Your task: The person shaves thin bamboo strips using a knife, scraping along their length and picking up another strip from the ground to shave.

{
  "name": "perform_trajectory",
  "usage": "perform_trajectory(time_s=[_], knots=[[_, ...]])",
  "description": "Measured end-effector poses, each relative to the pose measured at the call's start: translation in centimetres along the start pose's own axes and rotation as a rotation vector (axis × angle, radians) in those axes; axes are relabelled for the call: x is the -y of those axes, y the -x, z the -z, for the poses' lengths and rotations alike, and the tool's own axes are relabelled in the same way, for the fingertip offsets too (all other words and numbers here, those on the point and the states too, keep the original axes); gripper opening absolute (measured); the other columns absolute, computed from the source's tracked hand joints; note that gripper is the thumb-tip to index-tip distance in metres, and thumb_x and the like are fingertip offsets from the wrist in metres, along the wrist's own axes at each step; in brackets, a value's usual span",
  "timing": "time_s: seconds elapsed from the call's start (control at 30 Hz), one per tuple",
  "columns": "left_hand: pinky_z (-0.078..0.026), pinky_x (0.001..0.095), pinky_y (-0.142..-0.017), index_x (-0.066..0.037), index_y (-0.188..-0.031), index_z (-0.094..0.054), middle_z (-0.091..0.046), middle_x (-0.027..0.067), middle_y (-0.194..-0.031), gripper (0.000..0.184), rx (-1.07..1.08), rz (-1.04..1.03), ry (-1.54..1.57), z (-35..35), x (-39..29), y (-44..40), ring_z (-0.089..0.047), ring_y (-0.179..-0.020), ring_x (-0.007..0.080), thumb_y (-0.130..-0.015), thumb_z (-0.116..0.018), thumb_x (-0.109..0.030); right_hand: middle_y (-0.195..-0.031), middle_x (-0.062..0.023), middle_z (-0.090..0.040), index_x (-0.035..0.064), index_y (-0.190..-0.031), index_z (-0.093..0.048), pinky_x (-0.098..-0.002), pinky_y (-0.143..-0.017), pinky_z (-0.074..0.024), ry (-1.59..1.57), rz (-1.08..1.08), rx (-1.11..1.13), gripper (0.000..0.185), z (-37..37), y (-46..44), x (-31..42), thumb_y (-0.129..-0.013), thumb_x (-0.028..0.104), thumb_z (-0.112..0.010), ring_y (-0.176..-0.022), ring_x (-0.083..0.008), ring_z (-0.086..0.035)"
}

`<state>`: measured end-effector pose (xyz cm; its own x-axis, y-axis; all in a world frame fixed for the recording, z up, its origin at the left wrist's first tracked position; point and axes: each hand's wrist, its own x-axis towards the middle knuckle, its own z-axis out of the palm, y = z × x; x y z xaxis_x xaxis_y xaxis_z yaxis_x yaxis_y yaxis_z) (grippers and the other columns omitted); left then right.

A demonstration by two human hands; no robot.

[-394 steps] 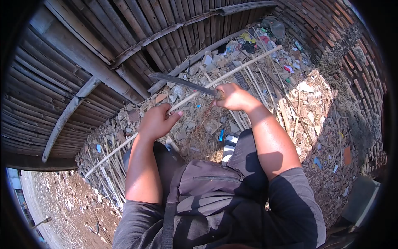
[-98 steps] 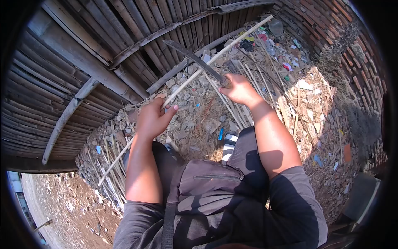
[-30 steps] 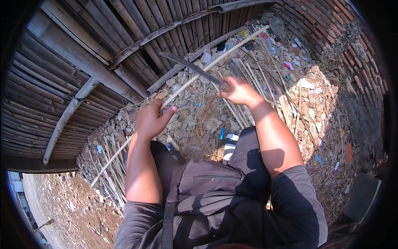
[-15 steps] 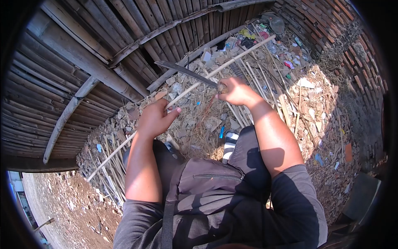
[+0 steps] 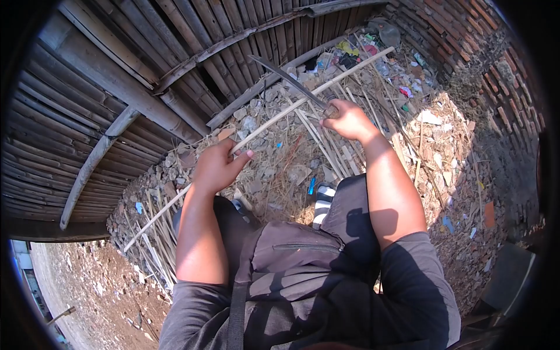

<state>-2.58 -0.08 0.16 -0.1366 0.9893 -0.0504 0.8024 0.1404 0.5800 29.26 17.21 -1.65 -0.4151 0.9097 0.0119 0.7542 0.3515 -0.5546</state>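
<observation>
My left hand (image 5: 217, 166) is wrapped round a long pale bamboo stick (image 5: 274, 120), which slants from the lower left up to the upper right. In my right hand (image 5: 348, 121) is the handle of a machete (image 5: 296, 83). Its long dark blade points up and left, crossing the stick beyond my left hand; the blade appears to touch the stick. Most of the handle is hidden by my fingers. Below the stick, more split bamboo strips (image 5: 319, 138) lie on the rubble.
A bamboo wall (image 5: 87, 140) rises on the left and ahead, and a brick wall (image 5: 513, 111) stands on the right. Rubble and litter (image 5: 402, 76) cover the ground. A black bag (image 5: 291, 245) rests on my lap, near my sandalled foot (image 5: 322, 207).
My right hand has moved up and right with the machete, so the blade crosses the stick farther along. My left hand stays nearly in place, holding the stick.
</observation>
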Motion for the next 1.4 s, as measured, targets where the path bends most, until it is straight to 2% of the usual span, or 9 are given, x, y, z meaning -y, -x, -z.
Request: perform_trajectory(time_s=[0.27, 0.37, 0.47, 0.57, 0.67, 0.8, 0.93, 1.1, 1.4], knots=[[-0.049, 0.0438, -0.062, -0.002, -0.089, -0.067, -0.061, 0.0137, -0.066, 0.051, -0.036, -0.022, 0.077, -0.5, -0.2, -0.1, -0.063, -0.062, 0.0318, -0.089, -0.078, -0.051, -0.110, -0.0248, -0.073, 0.0062, -0.115, -0.072, -0.0482, -0.094, -0.0537, 0.118, 0.134, 0.223, 0.043, 0.0, 2.5, 6.1, -0.083, 0.033, -0.082, -0.109, -0.0435, -0.068], [-0.047, 0.0415, -0.060, -0.002, -0.090, -0.067, -0.059, 0.0116, -0.064, 0.049, -0.047, -0.010, 0.101, 0.2, -0.2, 0.3, -0.060, -0.060, 0.0273, -0.089, -0.078, -0.049, -0.108, -0.0248, -0.073, 0.0050, -0.116, -0.071, -0.0481, -0.094, -0.0537, -0.007, 0.184, 0.139, 0.047, -0.5, 2.1, 4.2, -0.082, 0.035, -0.082, -0.107, -0.0433, -0.069], [-0.049, 0.0347, -0.066, -0.001, -0.100, -0.072, -0.066, 0.0067, -0.074, 0.042, -0.055, 0.029, 0.083, 0.6, 0.1, 0.2, -0.059, -0.068, 0.0135, -0.092, -0.080, -0.041, -0.107, -0.0249, -0.074, 0.0017, -0.121, -0.070, -0.0440, -0.093, -0.0544, -0.055, 0.095, 0.017, 0.051, 1.0, 0.8, 1.9, -0.083, 0.034, -0.083, -0.104, -0.0397, -0.071], [-0.049, 0.0329, -0.067, 0.000, -0.102, -0.072, -0.066, 0.0048, -0.075, 0.042, -0.020, 0.089, 0.113, 1.3, -1.0, 0.2, -0.059, -0.070, 0.0115, -0.092, -0.080, -0.040, -0.109, -0.0231, -0.075, 0.0017, -0.124, -0.069, -0.0411, -0.092, -0.0552, -0.100, 0.051, -0.116, 0.052, 0.7, 0.1, -0.4, -0.084, 0.032, -0.082, -0.102, -0.0364, -0.073], [-0.047, 0.0409, -0.059, -0.001, -0.091, -0.068, -0.059, 0.0109, -0.063, 0.048, -0.128, -0.033, 0.175, -0.4, 0.0, -0.3, -0.060, -0.059, 0.0269, -0.090, -0.079, -0.048, -0.105, -0.0231, -0.075, 0.0020, -0.122, -0.069, -0.0416, -0.091, -0.0553, -0.133, 0.038, -0.120, 0.048, -0.3, 0.8, 0.3, -0.084, 0.030, -0.082, -0.099, -0.0373, -0.073], [-0.048, 0.0423, -0.059, -0.001, -0.089, -0.067, -0.059, 0.0126, -0.063, 0.049, -0.151, -0.074, 0.180, -1.6, 0.9, -0.7, -0.060, -0.059, 0.0301, -0.089, -0.079, -0.049, -0.107, -0.0252, -0.074, 0.0067, -0.123, -0.070, -0.0504, -0.094, -0.0550, 0.090, 0.127, 0.088, 0.048, 0.0, 2.0, 5.4, -0.084, 0.032, -0.078, -0.107, -0.0450, -0.069], [-0.048, 0.0422, -0.059, -0.002, -0.088, -0.066, -0.058, 0.0121, -0.063, 0.049, -0.130, -0.016, 0.171, -0.3, 0.4, 0.1, -0.059, -0.058, 0.0296, -0.089, -0.079, -0.049, -0.102, -0.0248, -0.074, 0.0059, -0.120, -0.070, -0.0505, -0.093, -0.0548, 0.056, 0.137, 0.132, 0.046, 0.5, 2.1, 6.4, -0.083, 0.032, -0.079, -0.104, -0.0447, -0.069], [-0.048, 0.0427, -0.060, -0.002, -0.087, -0.065, -0.060, 0.0121, -0.064, 0.048, -0.145, -0.020, 0.181, 0.2, 0.1, 0.2, -0.061, -0.059, 0.0304, -0.089, -0.078, -0.049, -0.103, -0.0264, -0.074, 0.0030, -0.122, -0.069, -0.0470, -0.090, -0.0555, -0.140, 0.065, -0.155, 0.049, 0.6, 1.1, 1.7, -0.085, 0.034, -0.080, -0.103, -0.0442, -0.071], [-0.049, 0.0430, -0.060, -0.002, -0.088, -0.066, -0.062, 0.0127, -0.065, 0.049, -0.169, -0.052, 0.201, -0.9, 0.7, -0.4, -0.064, -0.061, 0.0295, -0.089, -0.079, -0.049, -0.102, -0.0238, -0.074, 0.0062, -0.116, -0.070, -0.0521, -0.090, -0.0565, 0.126, 0.154, 0.074, 0.040, -0.4, 2.5, 6.5, -0.086, 0.033, -0.076, -0.101, -0.0444, -0.070]])
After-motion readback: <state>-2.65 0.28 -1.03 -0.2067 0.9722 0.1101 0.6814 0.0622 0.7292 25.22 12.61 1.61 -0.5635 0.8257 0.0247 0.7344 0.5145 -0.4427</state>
